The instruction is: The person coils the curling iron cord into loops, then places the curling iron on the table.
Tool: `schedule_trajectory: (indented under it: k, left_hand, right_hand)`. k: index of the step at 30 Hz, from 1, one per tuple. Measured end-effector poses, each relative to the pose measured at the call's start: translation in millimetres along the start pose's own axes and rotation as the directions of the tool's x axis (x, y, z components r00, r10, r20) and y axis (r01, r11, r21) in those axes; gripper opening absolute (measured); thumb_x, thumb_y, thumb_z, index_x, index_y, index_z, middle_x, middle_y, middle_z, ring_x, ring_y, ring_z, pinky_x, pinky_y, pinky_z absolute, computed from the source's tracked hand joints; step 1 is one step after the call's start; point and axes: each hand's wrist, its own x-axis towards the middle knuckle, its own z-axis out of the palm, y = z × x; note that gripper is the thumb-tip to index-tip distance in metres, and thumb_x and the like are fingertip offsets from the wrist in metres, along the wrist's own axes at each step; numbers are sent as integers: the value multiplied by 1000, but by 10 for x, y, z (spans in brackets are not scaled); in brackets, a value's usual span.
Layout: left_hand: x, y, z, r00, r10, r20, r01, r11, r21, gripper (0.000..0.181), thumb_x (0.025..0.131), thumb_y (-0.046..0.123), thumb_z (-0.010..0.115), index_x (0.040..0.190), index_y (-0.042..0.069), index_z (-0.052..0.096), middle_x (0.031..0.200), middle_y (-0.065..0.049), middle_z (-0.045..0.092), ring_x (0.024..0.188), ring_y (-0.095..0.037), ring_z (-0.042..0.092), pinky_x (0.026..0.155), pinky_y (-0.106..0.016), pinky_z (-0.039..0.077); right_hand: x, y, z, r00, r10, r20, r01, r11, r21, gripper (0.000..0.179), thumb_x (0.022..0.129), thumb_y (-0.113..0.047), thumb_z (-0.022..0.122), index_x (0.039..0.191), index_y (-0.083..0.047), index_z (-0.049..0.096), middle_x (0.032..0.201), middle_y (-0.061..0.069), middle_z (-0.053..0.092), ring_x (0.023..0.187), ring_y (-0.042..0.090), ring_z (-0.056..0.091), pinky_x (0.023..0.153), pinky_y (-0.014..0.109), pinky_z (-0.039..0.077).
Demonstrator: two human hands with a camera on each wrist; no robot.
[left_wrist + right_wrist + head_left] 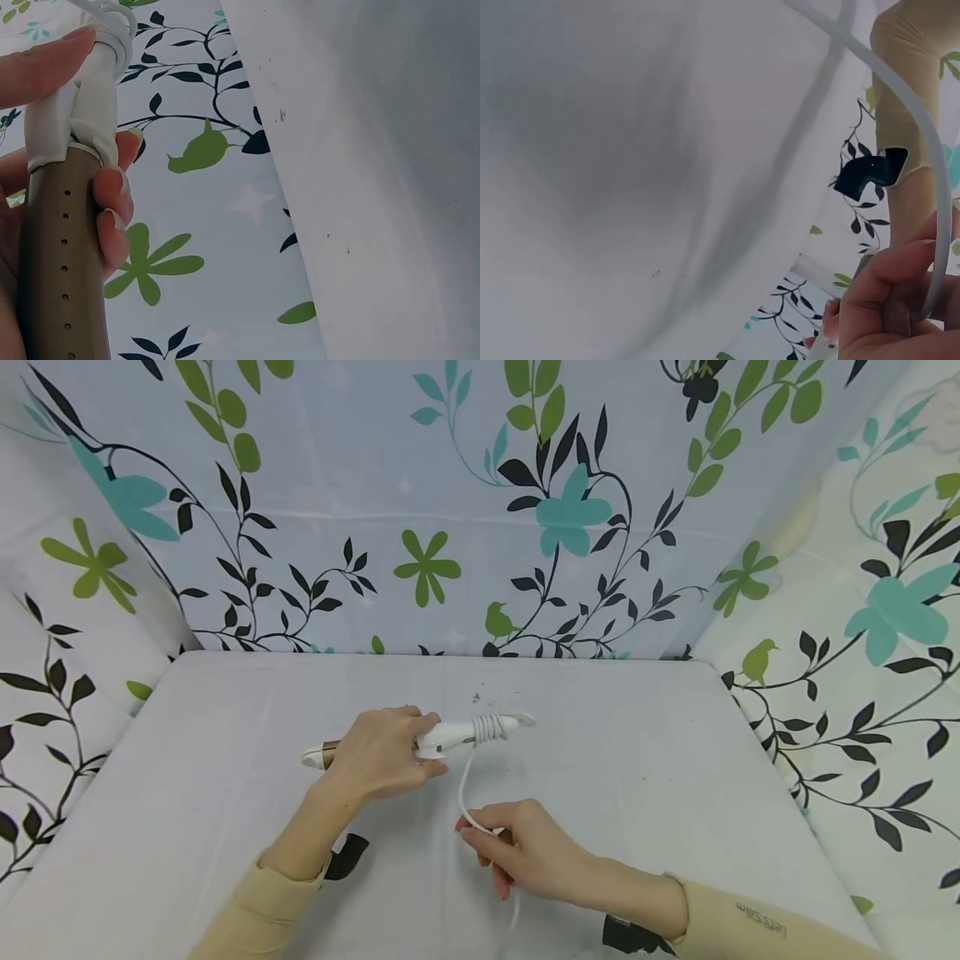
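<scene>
A hair curling iron (pixel 450 737) with a white handle and a brownish-gold barrel lies level above the table. My left hand (pixel 382 756) grips it around the middle. In the left wrist view, the barrel (pixel 64 255) shows a row of small holes, and my thumb presses on the white part. White cord (pixel 489 727) is wound in several turns around the handle's right end. From those coils, a loose length runs down to my right hand (pixel 528 847), which pinches it between thumb and fingers. In the right wrist view, that cord (pixel 911 97) bows out in a wide curve.
A white cloth-covered table (pixel 637 760) spreads beneath both hands, with small dark specks near its far middle. Leaf-and-flower patterned curtain (pixel 300 543) encloses the back and sides. Black straps (pixel 345 857) show at both wrists, by the beige sleeves (pixel 262 902).
</scene>
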Motion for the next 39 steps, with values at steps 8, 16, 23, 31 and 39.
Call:
schedule_trajectory:
  k: [8, 16, 23, 31, 39]
  left_hand:
    - [-22, 50, 13, 1000, -1, -23, 1, 1000, -6, 43, 68, 40, 86, 100, 14, 72, 79, 4, 64, 60, -8, 47, 57, -27, 40]
    - [-21, 135, 53, 1000, 12, 4, -12, 1000, -3, 38, 69, 40, 85, 93, 16, 69, 72, 7, 56, 56, -8, 43, 53, -24, 36]
    - [-104, 104, 78, 999, 25, 45, -26, 999, 21, 45, 69, 41, 85, 104, 16, 73, 79, 5, 63, 58, -8, 48, 55, -26, 41]
    - [-248, 125, 142, 992, 103, 70, -107, 993, 57, 52, 72, 43, 83, 114, 15, 74, 90, 4, 68, 59, -6, 50, 58, -24, 44]
    - [-351, 167, 135, 980, 189, 70, -193, 979, 61, 48, 71, 41, 83, 111, 16, 73, 86, 6, 65, 55, -3, 41, 54, -21, 39]
  right_hand:
    - [39, -40, -108, 989, -150, -1, 148, 973, -178, 18, 104, -18, 52, 97, -9, 66, 68, -4, 54, 44, -9, 38, 44, 16, 40]
    - [119, 7, -82, 976, -211, 54, 218, 942, -255, 18, 104, -14, 52, 100, -6, 67, 66, -3, 56, 60, -7, 40, 58, 15, 41]
    - [116, -132, -373, 951, -301, 64, 301, 868, -394, 13, 102, -14, 55, 97, -10, 66, 68, -7, 54, 64, -2, 46, 63, 16, 44]
    - [226, -200, -730, 926, -378, 13, 329, 789, -518, 10, 92, -7, 68, 100, -6, 73, 75, -5, 56, 66, 2, 49, 60, 17, 45]
    - [310, -135, -903, 889, -457, -33, 350, 725, -593, 11, 84, -10, 77, 94, -8, 76, 73, -5, 58, 63, 3, 50, 56, 15, 44]
